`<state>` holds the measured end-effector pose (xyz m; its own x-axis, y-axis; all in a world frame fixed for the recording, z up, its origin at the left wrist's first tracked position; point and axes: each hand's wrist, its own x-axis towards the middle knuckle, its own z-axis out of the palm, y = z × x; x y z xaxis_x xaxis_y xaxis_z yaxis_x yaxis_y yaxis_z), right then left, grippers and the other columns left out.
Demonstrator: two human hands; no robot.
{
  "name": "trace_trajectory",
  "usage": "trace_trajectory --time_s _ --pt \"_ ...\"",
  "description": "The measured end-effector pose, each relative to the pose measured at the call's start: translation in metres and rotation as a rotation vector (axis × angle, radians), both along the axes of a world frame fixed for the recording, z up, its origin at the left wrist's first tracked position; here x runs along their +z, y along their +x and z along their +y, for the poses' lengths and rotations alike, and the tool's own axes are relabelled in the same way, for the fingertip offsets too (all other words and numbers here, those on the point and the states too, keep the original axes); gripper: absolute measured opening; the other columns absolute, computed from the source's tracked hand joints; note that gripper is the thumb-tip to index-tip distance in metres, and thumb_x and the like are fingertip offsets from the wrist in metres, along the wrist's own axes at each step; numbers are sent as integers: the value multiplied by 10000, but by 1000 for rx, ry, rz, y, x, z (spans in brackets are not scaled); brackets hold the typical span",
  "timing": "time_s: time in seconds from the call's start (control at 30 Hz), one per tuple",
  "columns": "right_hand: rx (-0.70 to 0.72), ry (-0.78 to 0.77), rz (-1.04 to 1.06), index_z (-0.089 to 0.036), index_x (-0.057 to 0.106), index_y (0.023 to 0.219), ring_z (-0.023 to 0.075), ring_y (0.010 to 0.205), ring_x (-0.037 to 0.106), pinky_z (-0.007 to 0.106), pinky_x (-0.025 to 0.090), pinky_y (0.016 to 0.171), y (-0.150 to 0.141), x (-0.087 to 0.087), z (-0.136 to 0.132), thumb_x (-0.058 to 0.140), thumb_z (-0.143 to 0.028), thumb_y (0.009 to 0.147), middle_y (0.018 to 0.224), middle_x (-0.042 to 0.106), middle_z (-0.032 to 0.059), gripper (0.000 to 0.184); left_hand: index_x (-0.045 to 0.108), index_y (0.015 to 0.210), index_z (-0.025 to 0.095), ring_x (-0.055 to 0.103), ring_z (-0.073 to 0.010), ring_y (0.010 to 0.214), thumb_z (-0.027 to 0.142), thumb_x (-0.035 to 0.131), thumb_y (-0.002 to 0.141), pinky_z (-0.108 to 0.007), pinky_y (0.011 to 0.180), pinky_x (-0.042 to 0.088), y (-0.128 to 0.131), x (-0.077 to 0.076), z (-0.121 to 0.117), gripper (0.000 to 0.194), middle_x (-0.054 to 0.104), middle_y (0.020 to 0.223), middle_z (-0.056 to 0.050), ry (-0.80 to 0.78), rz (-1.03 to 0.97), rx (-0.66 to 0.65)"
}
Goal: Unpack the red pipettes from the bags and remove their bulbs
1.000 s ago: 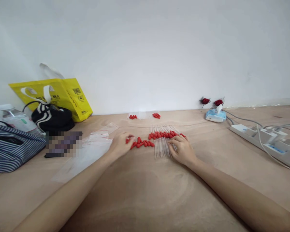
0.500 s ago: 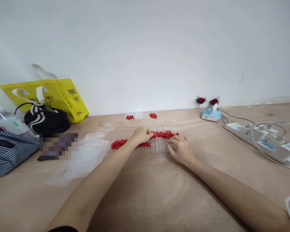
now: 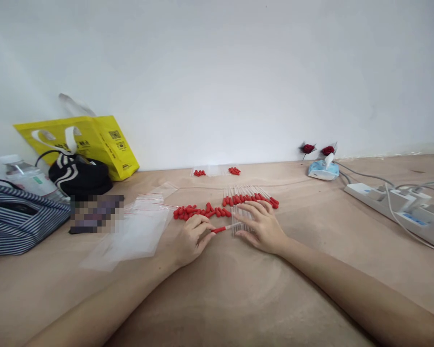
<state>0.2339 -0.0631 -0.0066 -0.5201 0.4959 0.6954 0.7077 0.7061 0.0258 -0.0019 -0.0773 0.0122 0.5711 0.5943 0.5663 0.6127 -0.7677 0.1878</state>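
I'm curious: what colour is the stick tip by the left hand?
The tip is red, clearest in head view.

The right hand (image 3: pixel 265 226) partly hid the clear sticks (image 3: pixel 237 215); pixelation obscured a dark object (image 3: pixel 97 215); the striped pouch (image 3: pixel 25 224) was cut off.

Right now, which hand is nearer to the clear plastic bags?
Left. The left hand is just right of the clear plastic bags; the right hand is farther right, partly over the thin sticks.
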Motion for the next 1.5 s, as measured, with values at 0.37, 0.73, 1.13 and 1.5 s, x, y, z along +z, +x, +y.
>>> trace_trajectory --time_s 0.37,0.73,1.13,1.5 --pt "136 -10 41 -258 632 886 155 885 507 417 217 911 -12 -4 -3 494 -305 816 789 649 -6 162 560 994 156 544 -179 917 194 498 795 -333 809 456 14 -4 3 212 611 961 -83 25 -19 -116" --pt "225 47 86 -220 626 860 136 732 496 391 254 863 -15 -3 -9 472 -209 818 591 616 -21 160 621 811 184 622 -154 803 199 489 822 -352 827 432 15 -15 10 133 691 805 -26 89 -22 -153" --pt "236 45 107 -207 617 828 134 738 495 389 251 857 -12 -5 -10 481 -213 809 615 620 -16 138 598 802 177 610 -149 803 148 472 814 -329 794 427 16 -15 8 130 684 777 -21 160 -24 -178" --pt "44 -61 185 -186 634 879 115 602 479 327 338 708 19 0 0 444 -229 828 660 589 19 201 596 821 178 544 -144 775 154 458 828 -287 712 465 -1 -6 0 141 622 831 -39 86 -94 -33"
